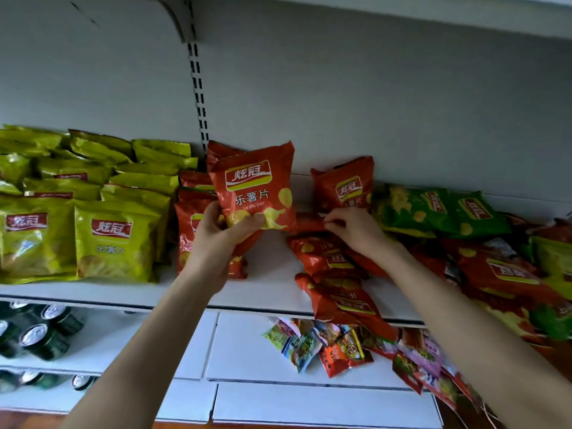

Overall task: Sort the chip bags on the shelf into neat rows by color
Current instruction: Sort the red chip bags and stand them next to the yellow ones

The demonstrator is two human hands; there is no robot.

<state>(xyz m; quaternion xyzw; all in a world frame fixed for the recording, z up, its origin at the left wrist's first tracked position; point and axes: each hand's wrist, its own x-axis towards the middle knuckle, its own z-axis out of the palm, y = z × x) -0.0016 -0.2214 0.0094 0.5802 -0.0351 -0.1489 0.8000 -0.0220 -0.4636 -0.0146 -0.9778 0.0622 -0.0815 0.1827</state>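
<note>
1. Shelf (pixel 269 292): white, spans the view from 9 o'clock to 3 o'clock.
2. Yellow bags (pixel 114 239): at 9 o'clock, standing in rows front to back, labels forward.
3. Red pile (pixel 495 274): from centre to 4 o'clock, bags lying loose and overlapping, some overhanging the shelf edge.
4. Green bags (pixel 433 212): at 2 o'clock, lying against the back wall, touching the red pile.
5. Red row (pixel 192 193): just left of centre, beside the yellow bags, partly hidden by the left hand.
6. Red bag (pixel 257 187): at centre, upright and lifted above the shelf, label forward. The left hand (pixel 216 239) grasps its lower edge, thumb on the front.
7. Leaning bag (pixel 343 187): red, at 1 o'clock, upright against the back wall.
8. Flat bag (pixel 309 222): red, lying below the leaning bag. The right hand (pixel 356 227) pinches its end with curled fingertips.
9. Cans (pixel 43 335): lower shelf, 8 o'clock.
10. Snack packets (pixel 325 345): lower shelf, 5 o'clock.
</note>
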